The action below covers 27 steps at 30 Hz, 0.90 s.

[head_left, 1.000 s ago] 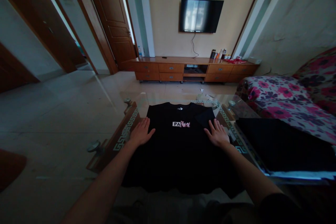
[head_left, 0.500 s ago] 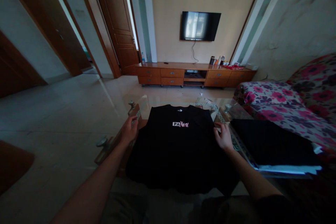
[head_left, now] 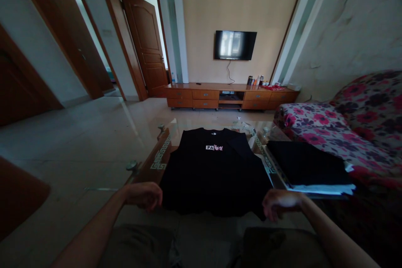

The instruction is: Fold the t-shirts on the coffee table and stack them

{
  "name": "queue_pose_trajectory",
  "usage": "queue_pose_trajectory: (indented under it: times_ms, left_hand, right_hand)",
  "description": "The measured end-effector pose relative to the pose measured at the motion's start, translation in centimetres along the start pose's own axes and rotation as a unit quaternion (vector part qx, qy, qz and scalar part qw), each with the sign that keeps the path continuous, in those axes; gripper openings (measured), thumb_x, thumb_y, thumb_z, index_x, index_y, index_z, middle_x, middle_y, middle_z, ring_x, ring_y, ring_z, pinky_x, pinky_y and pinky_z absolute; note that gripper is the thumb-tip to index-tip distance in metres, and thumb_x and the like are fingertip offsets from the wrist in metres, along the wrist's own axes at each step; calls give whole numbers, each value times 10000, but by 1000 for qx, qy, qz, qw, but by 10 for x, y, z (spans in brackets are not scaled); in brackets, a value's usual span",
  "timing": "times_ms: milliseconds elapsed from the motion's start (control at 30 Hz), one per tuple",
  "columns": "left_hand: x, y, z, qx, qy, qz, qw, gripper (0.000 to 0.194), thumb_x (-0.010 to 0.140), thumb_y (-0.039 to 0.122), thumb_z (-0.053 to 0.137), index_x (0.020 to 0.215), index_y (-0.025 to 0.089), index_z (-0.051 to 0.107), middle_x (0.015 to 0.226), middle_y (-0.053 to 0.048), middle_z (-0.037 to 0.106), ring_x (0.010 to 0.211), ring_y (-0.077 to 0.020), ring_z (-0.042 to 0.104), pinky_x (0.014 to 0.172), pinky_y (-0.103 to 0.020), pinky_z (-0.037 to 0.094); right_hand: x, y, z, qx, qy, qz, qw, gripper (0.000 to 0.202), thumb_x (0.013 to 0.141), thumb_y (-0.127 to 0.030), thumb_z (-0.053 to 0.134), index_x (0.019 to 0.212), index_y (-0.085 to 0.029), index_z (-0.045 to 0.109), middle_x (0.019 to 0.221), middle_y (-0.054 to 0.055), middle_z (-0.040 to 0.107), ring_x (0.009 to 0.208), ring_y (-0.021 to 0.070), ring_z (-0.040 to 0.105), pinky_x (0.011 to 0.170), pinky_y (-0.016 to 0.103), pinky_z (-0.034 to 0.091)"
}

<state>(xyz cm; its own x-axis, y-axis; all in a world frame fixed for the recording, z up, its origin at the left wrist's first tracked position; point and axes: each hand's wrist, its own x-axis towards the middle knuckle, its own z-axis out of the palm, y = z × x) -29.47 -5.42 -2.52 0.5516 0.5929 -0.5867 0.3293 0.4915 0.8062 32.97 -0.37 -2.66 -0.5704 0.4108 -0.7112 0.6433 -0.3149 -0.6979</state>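
In the head view, a black short T-shirt of thin-looking, matte cloth lay spread on a transparent glass worktop with a pale key-pattern border, its neckline pointing away from the person. The front was upward, so the small white-and-pink print with letters could be read in part. As for the state of the work, the shirt was already laid out broad and nearly flat, but its body was not folded across, and its near hem made a wavy line. The bare left hand was at the near left corner of the shirt, and the bare right hand at the near right corner. The fingers of both hands were curled inward and only a little open; I cannot tell whether they had pinched the hem or only touched it. To the right there was a flat, angular pile of black cloth, with a pale bluish-white layer showing under its near edge. Behind this pile stood a soft, rounded sofa with pink and dark flowers, and farther away a long, smooth cabinet of orange-brown wood.
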Motion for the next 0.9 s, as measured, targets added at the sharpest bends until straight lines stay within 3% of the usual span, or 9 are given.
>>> queue_pose_trajectory:
  times_ms: [33, 100, 200, 333, 500, 667, 800, 900]
  left_hand:
    - [-3, -9, 0, 12, -30, -40, 999, 381, 864, 504, 569, 801, 176, 751, 712, -101, 706, 597, -202, 641, 555, -293, 479]
    - [-2, -27, -1, 36, -60, -114, 991, 395, 826, 563, 625, 862, 191, 754, 852, -121, 735, 707, -233, 684, 592, -311, 495]
    - [7, -49, -4, 86, -7, -187, 979, 506, 656, 606, 772, 989, 229, 718, 1019, -104, 724, 825, -258, 694, 617, -313, 489]
    - [22, -58, 0, 147, 108, -192, 964, 670, 516, 594, 825, 1070, 251, 669, 1131, -98, 683, 928, -278, 664, 681, -330, 478]
    - [32, -48, 17, 163, 138, -125, 969, 603, 520, 585, 793, 976, 209, 673, 1048, -119, 691, 950, -301, 640, 711, -343, 463]
    - [37, -41, 26, 179, 181, -119, 960, 569, 526, 576, 780, 969, 228, 696, 972, -104, 697, 931, -317, 636, 710, -381, 472]
    - [40, -45, 24, 200, 184, -130, 954, 501, 515, 561, 784, 876, 224, 696, 899, -101, 696, 873, -315, 639, 693, -395, 477]
    - [36, -47, 18, 209, 135, -156, 956, 450, 476, 514, 813, 787, 213, 692, 863, -90, 703, 830, -300, 644, 703, -397, 481]
  right_hand:
    - [-2, 11, 2, -20, -23, 42, 999, 346, 771, -475, 618, 838, -166, 758, 859, 99, 746, 657, 149, 680, 487, 187, 440]
    - [1, 34, 2, -80, -7, 136, 987, 306, 695, -455, 684, 819, -183, 751, 842, 83, 732, 597, 147, 651, 450, 189, 422]
    - [14, 60, -2, -144, 88, 214, 962, 328, 608, -414, 734, 852, -195, 717, 755, 59, 696, 520, 160, 619, 426, 216, 422]
    - [29, 79, -9, -115, 158, 203, 960, 398, 607, -392, 718, 968, -229, 681, 766, 48, 686, 536, 180, 639, 437, 239, 448]
    - [36, 88, -15, -89, 178, 172, 965, 328, 584, -318, 712, 884, -189, 678, 848, 76, 686, 545, 170, 635, 430, 237, 442]
    - [36, 85, -14, -61, 172, 165, 969, 277, 584, -270, 680, 846, -180, 697, 870, 92, 693, 594, 187, 659, 429, 220, 429]
    - [28, 70, -8, -83, 173, 176, 966, 204, 570, -254, 674, 760, -182, 694, 885, 100, 708, 667, 212, 685, 445, 220, 456]
    - [17, 60, -6, -99, 136, 185, 968, 174, 544, -231, 677, 710, -181, 691, 829, 99, 714, 706, 232, 699, 467, 230, 486]
